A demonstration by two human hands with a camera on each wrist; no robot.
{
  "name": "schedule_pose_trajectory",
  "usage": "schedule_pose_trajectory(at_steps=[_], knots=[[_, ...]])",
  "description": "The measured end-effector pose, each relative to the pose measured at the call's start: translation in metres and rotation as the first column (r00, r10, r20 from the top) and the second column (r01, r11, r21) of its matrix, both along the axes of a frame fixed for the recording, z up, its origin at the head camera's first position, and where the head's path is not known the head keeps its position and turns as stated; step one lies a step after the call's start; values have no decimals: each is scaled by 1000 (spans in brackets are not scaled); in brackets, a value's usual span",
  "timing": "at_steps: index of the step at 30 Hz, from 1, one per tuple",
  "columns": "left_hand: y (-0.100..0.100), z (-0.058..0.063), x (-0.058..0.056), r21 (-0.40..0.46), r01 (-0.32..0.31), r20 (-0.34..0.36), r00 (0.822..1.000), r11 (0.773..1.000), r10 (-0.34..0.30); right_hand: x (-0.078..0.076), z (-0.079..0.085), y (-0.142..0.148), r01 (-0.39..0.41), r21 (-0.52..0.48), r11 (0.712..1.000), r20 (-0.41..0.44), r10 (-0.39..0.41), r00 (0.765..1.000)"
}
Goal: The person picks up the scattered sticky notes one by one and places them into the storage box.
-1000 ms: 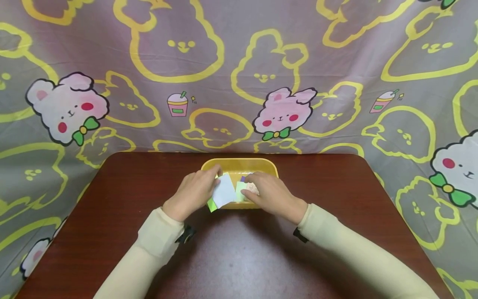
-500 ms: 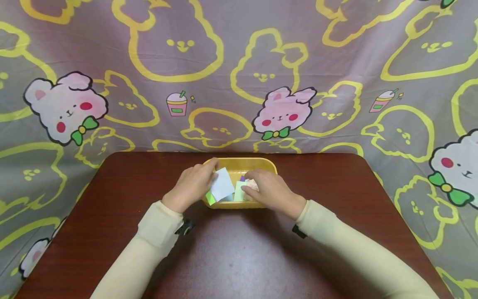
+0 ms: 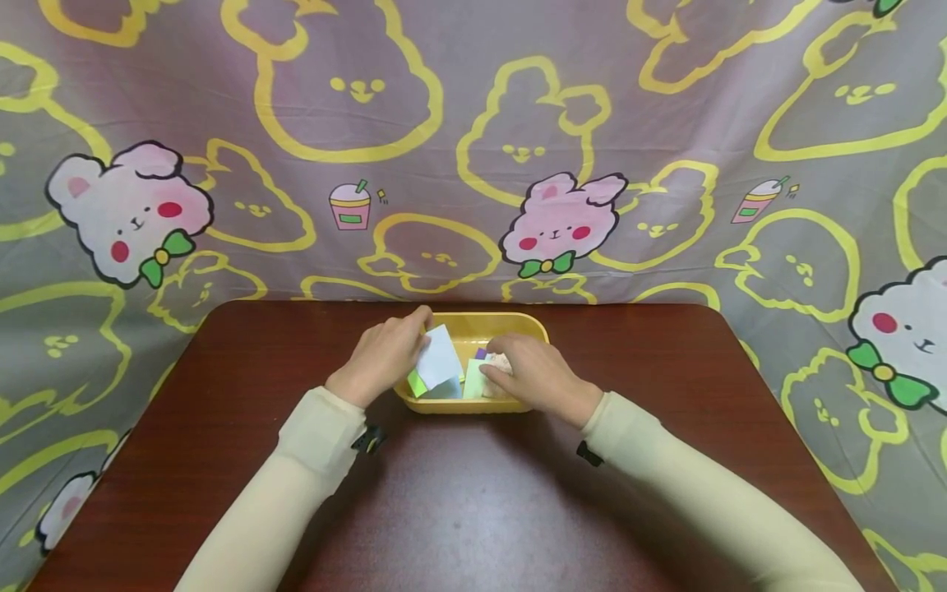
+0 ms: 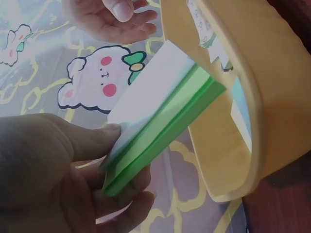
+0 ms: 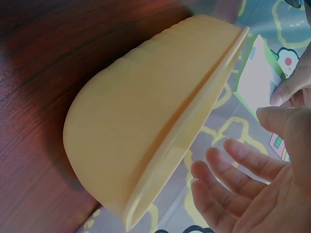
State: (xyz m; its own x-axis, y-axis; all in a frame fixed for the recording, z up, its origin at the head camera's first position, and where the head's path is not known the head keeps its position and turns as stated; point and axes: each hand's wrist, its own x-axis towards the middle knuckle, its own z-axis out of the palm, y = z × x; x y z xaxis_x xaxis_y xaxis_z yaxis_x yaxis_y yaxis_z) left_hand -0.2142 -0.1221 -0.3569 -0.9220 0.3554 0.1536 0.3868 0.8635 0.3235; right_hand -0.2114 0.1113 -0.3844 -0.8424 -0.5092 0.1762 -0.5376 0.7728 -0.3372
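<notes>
My left hand (image 3: 385, 353) pinches a stack of sticky notes (image 4: 167, 104) between thumb and fingers. The stack is white on its face, with pale green and brighter green layers beneath, and is tilted over the left end of a yellow plastic basket (image 3: 481, 406). Above the basket's right side is my right hand (image 5: 262, 179), its fingers loosely bent and nothing between them. Inside the basket, close to that hand in the head view, stand a pale green pad (image 3: 473, 380) and a patterned piece (image 3: 501, 363), partly covered by the hand.
A small purple piece (image 3: 482, 353) and a light blue piece (image 3: 448, 389) also lie in the basket. The basket stands toward the back of a dark red-brown wooden table (image 3: 473, 501). Behind the table hangs a grey cloth (image 3: 444, 99) printed with cartoon rabbits.
My left hand has lifted the sticky notes slightly up and away, uncovering more of the light blue piece below. The right hand has hardly moved.
</notes>
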Motion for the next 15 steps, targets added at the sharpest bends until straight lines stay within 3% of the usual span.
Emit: schedule_pose_trajectory(at_steps=[6, 15], knots=[[6, -4, -7, -15, 34, 60, 998, 999, -33, -3, -2, -1, -6, 5, 1000, 8, 6, 1000], [13, -8, -14, -42, 69, 67, 996, 997, -66, -7, -5, -2, -10, 9, 1000, -27, 11, 1000]])
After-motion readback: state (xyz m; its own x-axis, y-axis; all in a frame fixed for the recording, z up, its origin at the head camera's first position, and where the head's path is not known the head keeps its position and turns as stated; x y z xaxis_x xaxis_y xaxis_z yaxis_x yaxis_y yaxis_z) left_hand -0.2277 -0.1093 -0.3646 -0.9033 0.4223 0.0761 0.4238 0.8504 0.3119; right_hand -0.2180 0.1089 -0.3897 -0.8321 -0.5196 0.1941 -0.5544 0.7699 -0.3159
